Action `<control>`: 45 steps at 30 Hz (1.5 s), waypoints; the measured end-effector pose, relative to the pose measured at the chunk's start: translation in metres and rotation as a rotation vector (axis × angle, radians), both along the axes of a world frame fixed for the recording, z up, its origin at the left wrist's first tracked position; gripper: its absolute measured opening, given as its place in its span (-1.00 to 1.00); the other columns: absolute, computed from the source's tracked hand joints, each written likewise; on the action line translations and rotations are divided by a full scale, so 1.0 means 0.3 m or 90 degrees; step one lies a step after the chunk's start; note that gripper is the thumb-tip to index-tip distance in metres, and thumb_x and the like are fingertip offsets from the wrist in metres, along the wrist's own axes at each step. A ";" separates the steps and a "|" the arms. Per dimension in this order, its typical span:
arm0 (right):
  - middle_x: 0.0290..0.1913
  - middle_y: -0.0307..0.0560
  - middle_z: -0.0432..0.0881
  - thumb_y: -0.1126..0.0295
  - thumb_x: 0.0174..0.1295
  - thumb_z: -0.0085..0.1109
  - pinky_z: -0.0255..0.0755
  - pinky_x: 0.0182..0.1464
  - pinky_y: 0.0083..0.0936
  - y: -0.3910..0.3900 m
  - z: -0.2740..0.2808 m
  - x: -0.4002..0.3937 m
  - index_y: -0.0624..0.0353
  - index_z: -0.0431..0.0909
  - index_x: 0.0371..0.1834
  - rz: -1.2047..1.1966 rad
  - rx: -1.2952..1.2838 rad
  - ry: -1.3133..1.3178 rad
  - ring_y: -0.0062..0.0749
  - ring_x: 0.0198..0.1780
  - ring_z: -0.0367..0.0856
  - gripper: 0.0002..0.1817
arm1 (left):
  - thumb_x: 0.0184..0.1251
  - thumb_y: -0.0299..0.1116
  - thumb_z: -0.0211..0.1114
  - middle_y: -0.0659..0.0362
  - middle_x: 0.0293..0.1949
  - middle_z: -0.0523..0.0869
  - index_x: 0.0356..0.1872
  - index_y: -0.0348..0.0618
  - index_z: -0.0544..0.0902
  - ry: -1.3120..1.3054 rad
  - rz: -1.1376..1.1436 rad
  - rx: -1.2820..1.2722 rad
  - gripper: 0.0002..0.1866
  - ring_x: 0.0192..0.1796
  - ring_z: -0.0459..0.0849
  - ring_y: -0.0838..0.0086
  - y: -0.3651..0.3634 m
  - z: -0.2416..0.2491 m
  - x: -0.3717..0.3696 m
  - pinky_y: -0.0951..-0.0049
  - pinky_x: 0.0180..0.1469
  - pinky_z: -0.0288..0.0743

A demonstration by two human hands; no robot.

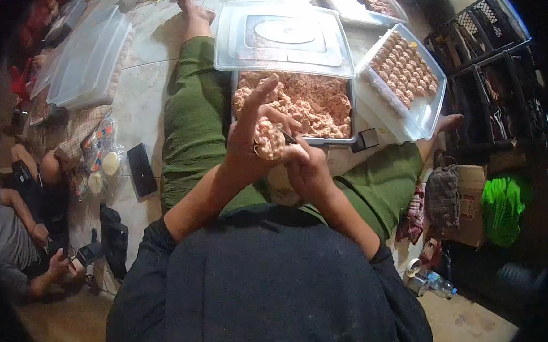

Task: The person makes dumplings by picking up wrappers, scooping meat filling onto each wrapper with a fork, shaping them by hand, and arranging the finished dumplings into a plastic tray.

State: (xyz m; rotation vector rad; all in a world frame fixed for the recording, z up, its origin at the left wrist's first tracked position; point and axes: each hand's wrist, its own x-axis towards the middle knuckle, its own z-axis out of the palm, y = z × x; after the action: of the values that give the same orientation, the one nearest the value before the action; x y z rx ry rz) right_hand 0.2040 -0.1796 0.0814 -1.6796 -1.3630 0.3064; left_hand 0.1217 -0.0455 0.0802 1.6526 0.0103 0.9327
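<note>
Over the near edge of a tub of pinkish minced mixture point(320, 106), my left hand point(247, 135) has its thumb raised and a lump of the mixture point(268, 140) in its palm. My right hand point(307, 163) is closed round the dark handle of a spoon point(289, 133), whose bowl is hidden at the lump. A clear lid point(287, 59) lies across the far part of the tub. To the right, a clear container point(426, 116) holds rows of shaped balls point(404, 68).
Stacked clear containers point(88, 63) stand at the upper left. A dark phone-like slab point(141, 170) lies on the floor. Another person point(17, 234) sits at the left. Black crates point(480, 92), a green bag point(503, 211) and a bottle point(441, 285) are at the right.
</note>
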 end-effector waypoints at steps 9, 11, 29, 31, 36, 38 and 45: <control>-0.46 0.03 0.56 0.50 0.37 -0.05 0.49 -0.36 -0.38 0.010 -0.058 -0.061 0.32 0.48 -0.06 -0.042 0.041 0.095 -0.18 -0.46 0.62 -0.82 | -0.11 -0.39 0.64 0.22 -0.24 0.47 0.50 -0.09 -0.11 -0.002 0.055 -0.078 0.22 -0.25 0.55 0.59 0.019 -0.005 -0.016 0.54 -0.14 0.55; -0.45 0.17 0.56 0.52 0.32 0.02 0.48 -0.37 -0.23 0.026 -0.059 -0.069 0.31 0.46 -0.18 -0.035 0.050 0.043 0.09 -0.40 0.61 -0.91 | -0.09 -0.44 0.63 0.21 -0.24 0.48 0.50 -0.09 -0.10 0.036 0.072 -0.070 0.21 -0.26 0.54 0.61 0.002 -0.008 -0.028 0.56 -0.18 0.55; -0.30 -0.02 0.66 0.54 0.14 0.29 0.54 -0.31 -0.47 -0.020 0.233 0.119 0.17 0.65 -0.17 -0.153 -0.034 -0.062 -0.30 -0.31 0.68 -0.82 | 0.00 -0.44 0.51 0.11 -0.36 0.67 -0.33 -0.22 0.61 0.098 0.031 0.009 -0.75 -0.28 0.65 0.44 0.082 0.015 -0.038 0.41 -0.18 0.56; -0.29 -0.01 0.67 0.55 0.15 0.30 0.54 -0.29 -0.51 0.009 0.193 0.104 0.23 0.64 -0.18 -0.062 -0.016 -0.091 -0.35 -0.30 0.69 -0.83 | -0.01 -0.40 0.51 0.10 -0.40 0.64 -0.35 -0.22 0.59 0.069 0.087 0.205 -0.73 -0.33 0.63 0.39 0.090 -0.048 -0.033 0.39 -0.23 0.53; -0.28 -0.04 0.66 0.59 0.11 0.32 0.54 -0.31 -0.53 0.044 0.158 0.080 0.27 0.66 -0.19 0.039 -0.047 -0.046 -0.40 -0.33 0.67 -0.82 | -0.06 -0.37 0.52 0.04 -0.39 0.64 -0.36 -0.22 0.58 0.074 0.012 0.118 -0.70 -0.33 0.63 0.35 0.107 -0.048 -0.065 0.35 -0.26 0.51; -0.28 -0.03 0.65 0.60 0.11 0.32 0.53 -0.31 -0.53 0.033 0.167 0.086 0.27 0.67 -0.18 0.023 -0.062 -0.049 -0.41 -0.33 0.66 -0.81 | -0.08 -0.35 0.53 0.04 -0.38 0.65 -0.36 -0.23 0.59 0.083 0.037 0.100 -0.69 -0.32 0.64 0.33 0.098 -0.068 -0.059 0.33 -0.25 0.52; -0.28 -0.03 0.65 0.66 0.08 0.28 0.52 -0.28 -0.53 0.030 0.182 0.107 0.25 0.68 -0.13 0.013 0.034 -0.203 -0.38 -0.27 0.64 -0.75 | -0.10 -0.34 0.52 -0.02 -0.34 0.68 -0.32 -0.27 0.62 0.010 0.088 0.154 -0.67 -0.25 0.69 0.20 0.101 -0.058 -0.034 0.28 -0.21 0.55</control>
State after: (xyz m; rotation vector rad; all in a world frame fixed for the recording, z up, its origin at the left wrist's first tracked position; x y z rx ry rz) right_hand 0.2361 -0.1706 0.1361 -1.7223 -1.6069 0.0120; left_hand 0.1114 -0.0153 0.0627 1.9009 0.0231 1.0580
